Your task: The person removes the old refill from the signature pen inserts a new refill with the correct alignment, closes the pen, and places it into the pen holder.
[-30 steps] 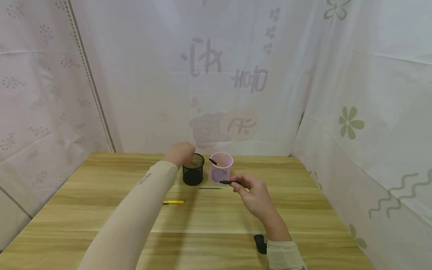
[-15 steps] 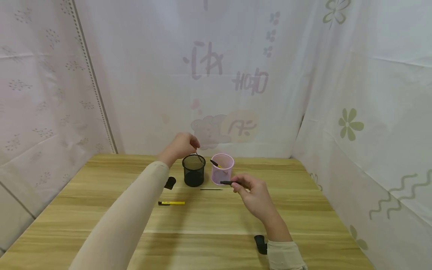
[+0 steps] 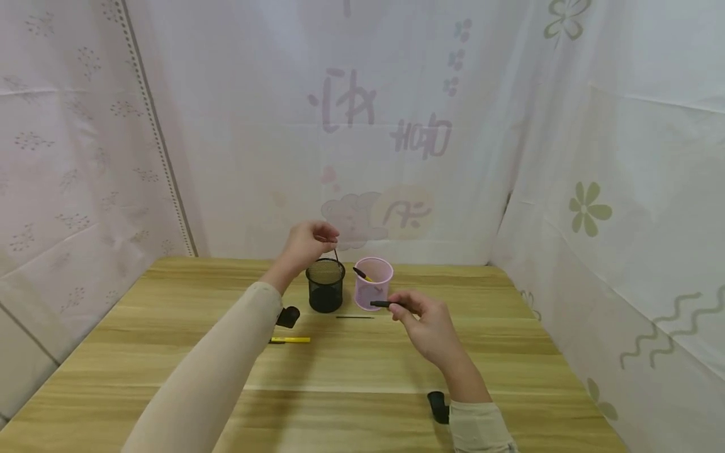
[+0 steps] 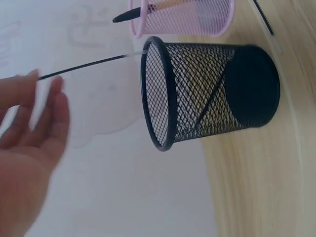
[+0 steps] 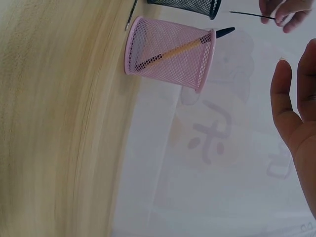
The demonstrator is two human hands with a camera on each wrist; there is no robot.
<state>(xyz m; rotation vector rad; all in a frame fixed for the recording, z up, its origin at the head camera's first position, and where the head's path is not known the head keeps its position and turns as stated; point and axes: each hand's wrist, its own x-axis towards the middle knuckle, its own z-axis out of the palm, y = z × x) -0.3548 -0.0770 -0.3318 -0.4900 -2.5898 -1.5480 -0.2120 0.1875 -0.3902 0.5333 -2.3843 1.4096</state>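
My left hand [image 3: 308, 244] pinches a thin black pen refill [image 4: 84, 65] between thumb and fingertips. The refill hangs steeply, its lower tip right at the rim of the black mesh pen holder [image 3: 325, 296]. Another dark thin stick [image 4: 210, 101] leans inside that holder, seen through the mesh. My right hand [image 3: 423, 324] grips a slim black pen-like tube [image 3: 381, 304], pointing left in front of the pink mesh pen holder [image 3: 371, 296]. A yellow pen with black ends [image 5: 180, 50] leans in the pink holder, its dark tip above the rim.
Another thin refill [image 3: 355, 317] lies on the wooden table [image 3: 340, 371] before the holders. A yellow pen [image 3: 294, 340] lies nearer, partly behind the left sleeve. Small black devices sit beside the left sleeve [image 3: 209, 371] and right sleeve [image 3: 478, 425]. White printed curtains surround the table.
My left hand has risen from the mouth of the black pen holder, drawing the refill up, and the refill now hangs more upright. My right hand has stayed almost still.
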